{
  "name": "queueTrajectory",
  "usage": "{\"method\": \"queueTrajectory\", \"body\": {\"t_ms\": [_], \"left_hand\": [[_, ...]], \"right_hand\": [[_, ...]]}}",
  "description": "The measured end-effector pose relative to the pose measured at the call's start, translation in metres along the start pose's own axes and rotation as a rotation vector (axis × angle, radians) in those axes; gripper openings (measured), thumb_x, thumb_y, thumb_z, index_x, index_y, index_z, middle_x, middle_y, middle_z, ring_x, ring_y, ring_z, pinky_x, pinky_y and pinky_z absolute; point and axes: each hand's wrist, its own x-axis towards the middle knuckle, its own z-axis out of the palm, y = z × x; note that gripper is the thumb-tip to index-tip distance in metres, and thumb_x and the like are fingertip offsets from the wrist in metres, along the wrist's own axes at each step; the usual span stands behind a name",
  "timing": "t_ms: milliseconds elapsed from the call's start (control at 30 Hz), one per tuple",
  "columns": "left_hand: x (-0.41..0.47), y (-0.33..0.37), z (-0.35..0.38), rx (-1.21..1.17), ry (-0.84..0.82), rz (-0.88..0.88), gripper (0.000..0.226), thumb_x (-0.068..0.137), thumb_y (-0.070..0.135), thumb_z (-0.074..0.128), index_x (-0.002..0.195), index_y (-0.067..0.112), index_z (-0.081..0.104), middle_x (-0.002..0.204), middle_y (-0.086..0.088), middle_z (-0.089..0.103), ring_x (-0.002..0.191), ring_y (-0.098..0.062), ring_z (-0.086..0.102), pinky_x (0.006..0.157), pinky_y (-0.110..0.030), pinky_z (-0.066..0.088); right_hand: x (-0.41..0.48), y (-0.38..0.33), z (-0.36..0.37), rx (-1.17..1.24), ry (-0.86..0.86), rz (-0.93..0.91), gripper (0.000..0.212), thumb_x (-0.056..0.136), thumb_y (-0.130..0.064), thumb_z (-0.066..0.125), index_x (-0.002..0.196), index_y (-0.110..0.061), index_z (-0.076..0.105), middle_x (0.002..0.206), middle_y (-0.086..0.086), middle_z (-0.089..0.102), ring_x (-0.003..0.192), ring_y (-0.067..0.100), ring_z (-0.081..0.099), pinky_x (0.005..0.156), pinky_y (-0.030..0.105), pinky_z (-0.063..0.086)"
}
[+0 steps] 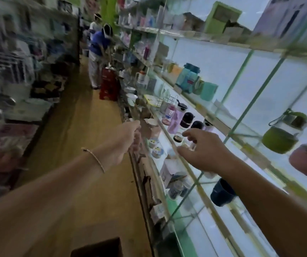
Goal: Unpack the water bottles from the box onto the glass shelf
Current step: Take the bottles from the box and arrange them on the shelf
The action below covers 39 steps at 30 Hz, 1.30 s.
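Head cam, nearest thing first: the box (pixel 97 247) sits on the floor at the bottom edge of the frame, low and close to the body, under the left forearm. Only its top corner shows and the inside is just dark, so I can't tell what's in it.

Both arms are stretched away from it toward the shelving. The left hand (pixel 128 140) is out by the front edge of the glass shelf (pixel 221 125), back of the hand to the camera and fingers hidden, so I can't tell if it's gripping anything. The right hand (pixel 204 153) is over the shelf, fingers spread and loosely bent with nothing in them that I can see, hovering just beside a small clear jar (pixel 178 138).

Just past it a row of water bottles stands upright on the glass: a pink bottle (pixel 174 122) and two black-capped bottles (pixel 187 118).

My guess is that for the next bottle both hands have to come back and down to the box, and the left looks nearer. The right is better placed for setting one upright in the row.

Way down the aisle a person in blue (pixel 98 41) stands at the shelves.
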Motion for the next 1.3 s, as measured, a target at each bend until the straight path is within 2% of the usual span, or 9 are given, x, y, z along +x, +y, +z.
{"method": "queueTrajectory", "body": {"t_ms": [133, 233, 400, 533, 633, 800, 967, 1133, 1300], "left_hand": [[0.011, -0.015, -0.033, -0.019, 0.189, -0.04, 0.028, 0.101, 0.036, 0.046, 0.106, 0.012, 0.059, 0.112, -0.014, 0.06, 0.102, -0.033, 0.06, 0.087, -0.042, 0.054], [0.017, -0.031, -0.05, -0.035, 0.308, -0.088, 0.027, 0.101, 0.035, 0.045, 0.11, 0.013, 0.058, 0.114, -0.014, 0.059, 0.106, -0.033, 0.059, 0.094, -0.047, 0.052], [0.02, -0.077, -0.06, -0.081, 0.426, -0.174, 0.027, 0.101, 0.035, 0.045, 0.107, 0.012, 0.059, 0.104, -0.012, 0.057, 0.09, -0.027, 0.056, 0.092, -0.047, 0.051], [0.014, -0.125, -0.064, -0.104, 0.523, -0.273, 0.028, 0.101, 0.034, 0.046, 0.108, 0.01, 0.059, 0.101, -0.012, 0.057, 0.088, -0.027, 0.055, 0.082, -0.042, 0.051], [0.014, -0.164, -0.07, -0.085, 0.605, -0.36, 0.027, 0.101, 0.031, 0.047, 0.11, 0.009, 0.06, 0.1, -0.014, 0.059, 0.089, -0.027, 0.056, 0.088, -0.044, 0.053], [0.025, -0.263, -0.089, -0.032, 0.625, -0.489, 0.017, 0.101, 0.027, 0.045, 0.095, 0.014, 0.056, 0.093, -0.012, 0.056, 0.084, -0.025, 0.052, 0.075, -0.038, 0.046], [0.039, -0.399, -0.109, -0.008, 0.628, -0.693, 0.031, 0.1, 0.032, 0.046, 0.118, 0.01, 0.06, 0.091, -0.006, 0.061, 0.085, -0.021, 0.059, 0.076, -0.034, 0.052], [0.044, -0.514, -0.128, -0.044, 0.639, -0.815, 0.032, 0.101, 0.034, 0.046, 0.123, 0.013, 0.056, 0.105, -0.008, 0.065, 0.094, -0.021, 0.062, 0.073, -0.031, 0.054], [0.054, -0.61, -0.155, -0.033, 0.651, -0.854, 0.035, 0.102, 0.036, 0.044, 0.129, 0.017, 0.052, 0.108, -0.003, 0.062, 0.101, -0.018, 0.06, 0.08, -0.03, 0.054]], "right_hand": [[0.039, -0.016, 0.034, 0.057, -0.091, -0.139, 0.05, 0.09, -0.039, 0.063, 0.135, -0.018, 0.053, 0.13, 0.002, 0.06, 0.114, 0.019, 0.057, 0.09, 0.027, 0.044], [0.063, -0.02, 0.063, 0.117, -0.166, -0.213, 0.053, 0.089, -0.038, 0.065, 0.136, -0.016, 0.054, 0.132, 0.003, 0.06, 0.119, 0.019, 0.056, 0.097, 0.029, 0.045], [0.091, -0.02, 0.125, 0.137, -0.367, -0.308, 0.054, 0.09, -0.042, 0.064, 0.137, -0.018, 0.053, 0.131, 0.004, 0.061, 0.118, 0.019, 0.058, 0.101, 0.034, 0.046], [0.099, -0.021, 0.183, 0.124, -0.51, -0.352, 0.056, 0.09, -0.048, 0.061, 0.137, -0.02, 0.053, 0.13, 0.002, 0.061, 0.102, 0.018, 0.062, 0.085, 0.029, 0.049], [0.093, -0.017, 0.229, 0.145, -0.606, -0.333, 0.054, 0.092, -0.049, 0.059, 0.138, -0.022, 0.052, 0.13, 0.001, 0.061, 0.1, 0.018, 0.062, 0.081, 0.027, 0.047], [0.067, 0.006, 0.322, 0.157, -0.8, -0.266, 0.05, 0.094, -0.046, 0.057, 0.137, -0.021, 0.052, 0.13, 0.0, 0.061, 0.114, 0.02, 0.059, 0.093, 0.032, 0.049], [0.027, 0.042, 0.436, 0.181, -0.942, -0.129, 0.052, 0.094, -0.044, 0.058, 0.139, -0.019, 0.052, 0.128, 0.0, 0.062, 0.114, 0.018, 0.059, 0.084, 0.022, 0.043], [-0.018, 0.072, 0.549, 0.201, -0.994, -0.023, 0.035, 0.095, -0.039, 0.057, 0.126, -0.022, 0.056, 0.099, -0.009, 0.06, 0.085, 0.007, 0.052, 0.066, 0.017, 0.04], [-0.045, 0.087, 0.653, 0.237, -1.006, 0.077, 0.032, 0.093, -0.033, 0.061, 0.123, -0.022, 0.057, 0.091, -0.007, 0.059, 0.08, 0.009, 0.053, 0.074, 0.023, 0.047]]}}
